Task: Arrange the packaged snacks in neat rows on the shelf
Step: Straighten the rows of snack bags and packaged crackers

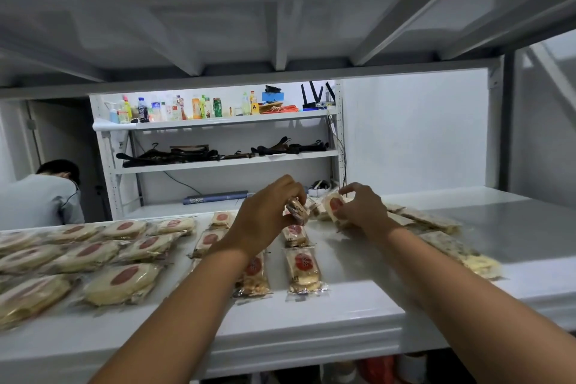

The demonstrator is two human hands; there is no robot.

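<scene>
This looks like a stockroom or a shop's back room. A white metal shelf [358, 299] carries rows of wrapped snacks [124, 284]. Behind that shelf stands a second white rack [224, 162] holding drink bottles [196, 107] and hangers [187, 153]. Beyond the shelf's left end a person [43, 196] bends.

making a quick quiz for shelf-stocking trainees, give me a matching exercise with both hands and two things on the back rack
1 left hand
2 right hand
3 bottles
4 dark hangers

a top board of the far rack
b pinches a pale pack with a red dot
c middle board of that rack
d grips a small tilted pack

Pairs: 1-d, 2-b, 3-a, 4-c
</scene>
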